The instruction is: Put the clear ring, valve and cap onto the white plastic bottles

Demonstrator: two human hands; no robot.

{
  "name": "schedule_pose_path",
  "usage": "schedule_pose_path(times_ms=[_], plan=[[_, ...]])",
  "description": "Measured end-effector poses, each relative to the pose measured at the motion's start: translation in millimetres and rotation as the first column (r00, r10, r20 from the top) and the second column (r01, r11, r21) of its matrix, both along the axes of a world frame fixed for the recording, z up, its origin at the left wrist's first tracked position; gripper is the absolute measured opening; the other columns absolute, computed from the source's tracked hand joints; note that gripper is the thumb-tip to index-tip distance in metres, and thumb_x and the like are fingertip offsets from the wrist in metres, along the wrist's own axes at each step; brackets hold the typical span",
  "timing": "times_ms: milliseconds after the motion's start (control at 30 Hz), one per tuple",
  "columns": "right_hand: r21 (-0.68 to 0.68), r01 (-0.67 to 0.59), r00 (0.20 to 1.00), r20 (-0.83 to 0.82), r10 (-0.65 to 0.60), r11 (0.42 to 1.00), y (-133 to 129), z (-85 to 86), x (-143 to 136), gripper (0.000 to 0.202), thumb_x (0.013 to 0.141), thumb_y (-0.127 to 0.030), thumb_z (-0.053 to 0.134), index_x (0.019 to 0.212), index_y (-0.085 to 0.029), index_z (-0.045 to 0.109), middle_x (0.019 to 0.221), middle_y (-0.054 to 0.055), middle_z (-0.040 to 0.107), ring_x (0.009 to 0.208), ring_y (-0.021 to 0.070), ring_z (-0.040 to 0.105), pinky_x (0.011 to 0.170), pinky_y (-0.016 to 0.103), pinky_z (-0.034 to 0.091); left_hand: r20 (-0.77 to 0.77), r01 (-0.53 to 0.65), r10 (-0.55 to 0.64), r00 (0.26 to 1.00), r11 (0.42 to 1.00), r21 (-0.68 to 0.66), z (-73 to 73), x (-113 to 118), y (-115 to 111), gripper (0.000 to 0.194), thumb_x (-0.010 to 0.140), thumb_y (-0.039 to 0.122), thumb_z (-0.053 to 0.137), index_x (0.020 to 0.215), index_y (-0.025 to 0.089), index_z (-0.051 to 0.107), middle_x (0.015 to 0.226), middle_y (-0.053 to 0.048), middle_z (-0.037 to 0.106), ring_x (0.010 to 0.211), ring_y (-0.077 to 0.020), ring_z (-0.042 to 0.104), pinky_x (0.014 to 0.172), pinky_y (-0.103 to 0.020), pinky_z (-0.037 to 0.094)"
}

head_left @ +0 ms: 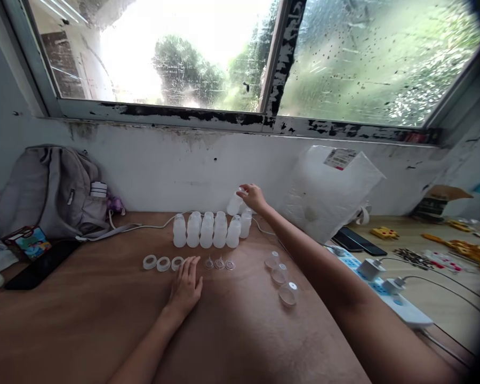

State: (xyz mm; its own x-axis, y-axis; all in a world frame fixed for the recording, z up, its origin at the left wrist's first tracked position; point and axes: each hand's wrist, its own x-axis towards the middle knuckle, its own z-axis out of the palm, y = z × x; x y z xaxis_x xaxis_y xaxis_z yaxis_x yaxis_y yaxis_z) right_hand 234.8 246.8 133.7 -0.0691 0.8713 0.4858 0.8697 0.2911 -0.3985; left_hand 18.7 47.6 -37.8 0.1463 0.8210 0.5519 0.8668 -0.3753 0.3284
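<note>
My right hand (254, 197) is closed round the neck of a translucent white baby bottle (234, 205), lifted and tilted above the back of the bottle group. Below it, several like bottles (207, 234) stand upright in rows. My left hand (186, 288) lies on the table with its fingers stretched out, open, touching or just beside the rightmost of three white screw rings (164, 264). To the right of its fingertips sit three clear bottle teats (220, 263). Three clear domed caps (279, 274) form a slanting line farther right, under my right forearm.
A grey backpack (56, 186) leans at the back left, near a black phone (42, 264). At right, a power strip (384, 290) with plugged chargers lies beside two dark phones (358, 240). A white plastic mailer bag (328, 186) leans on the wall below the window.
</note>
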Motion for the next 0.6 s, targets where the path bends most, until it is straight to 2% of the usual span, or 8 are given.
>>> schedule_pose_path(times_ms=[133, 267, 333, 467, 600], plan=[[-0.186, 0.022, 0.996, 0.088, -0.005, 0.982, 14, -19.1, -7, 0.031, 0.07, -0.03, 0.057, 0.098, -0.016, 0.062, 0.092, 0.009, 0.062, 0.089, 0.0221, 0.054, 0.073, 0.031, 0.04, -0.084, -0.096, 0.093, 0.992, 0.995, -0.035, -0.5, -5, 2, 0.04, 0.075, 0.017, 0.043, 0.115, 0.014, 0.044, 0.118, -0.011, 0.049, 0.113, -0.0248, 0.039, 0.094, -0.042, 0.032], [-0.321, 0.042, 0.986, 0.167, 0.013, 0.946, 17, -32.8, -11, 0.027, 0.067, -0.031, 0.06, 0.091, -0.019, 0.064, 0.087, 0.008, 0.063, 0.09, 0.0241, 0.054, 0.074, 0.034, 0.038, -0.17, -0.204, 0.191, 0.967, 0.977, -0.061, -2.6, -4, 2, 0.039, 0.077, 0.022, 0.041, 0.115, 0.014, 0.047, 0.122, -0.014, 0.048, 0.117, -0.0287, 0.035, 0.097, -0.05, 0.022], [-0.355, 0.053, 0.98, 0.197, 0.019, 0.933, 17, -36.6, -12, 0.026, 0.067, -0.031, 0.06, 0.09, -0.02, 0.064, 0.088, 0.007, 0.063, 0.094, 0.0251, 0.052, 0.076, 0.036, 0.037, -0.199, -0.237, 0.22, 0.955, 0.969, -0.065, -3.5, -3, 1, 0.041, 0.078, 0.024, 0.04, 0.117, 0.014, 0.046, 0.124, -0.015, 0.046, 0.119, -0.0297, 0.033, 0.098, -0.053, 0.017], [-0.366, 0.06, 0.972, 0.232, 0.028, 0.929, 16, -38.9, -11, 0.034, 0.069, -0.034, 0.058, 0.101, -0.023, 0.057, 0.096, 0.007, 0.061, 0.101, 0.0253, 0.046, 0.081, 0.04, 0.033, -0.217, -0.268, 0.246, 0.945, 0.96, -0.078, -4.6, -2, 1, 0.042, 0.078, 0.026, 0.04, 0.118, 0.014, 0.046, 0.125, -0.016, 0.044, 0.119, -0.0309, 0.033, 0.097, -0.055, 0.014], [-0.365, 0.055, 0.966, 0.255, 0.043, 0.929, 14, -37.6, -10, 0.031, 0.069, -0.034, 0.057, 0.098, -0.023, 0.057, 0.099, 0.007, 0.06, 0.103, 0.0261, 0.045, 0.083, 0.043, 0.031, -0.189, -0.227, 0.207, 0.96, 0.97, -0.091, -4.4, -2, 1, 0.041, 0.079, 0.023, 0.038, 0.118, 0.013, 0.045, 0.123, -0.016, 0.046, 0.116, -0.029, 0.037, 0.097, -0.053, 0.017]])
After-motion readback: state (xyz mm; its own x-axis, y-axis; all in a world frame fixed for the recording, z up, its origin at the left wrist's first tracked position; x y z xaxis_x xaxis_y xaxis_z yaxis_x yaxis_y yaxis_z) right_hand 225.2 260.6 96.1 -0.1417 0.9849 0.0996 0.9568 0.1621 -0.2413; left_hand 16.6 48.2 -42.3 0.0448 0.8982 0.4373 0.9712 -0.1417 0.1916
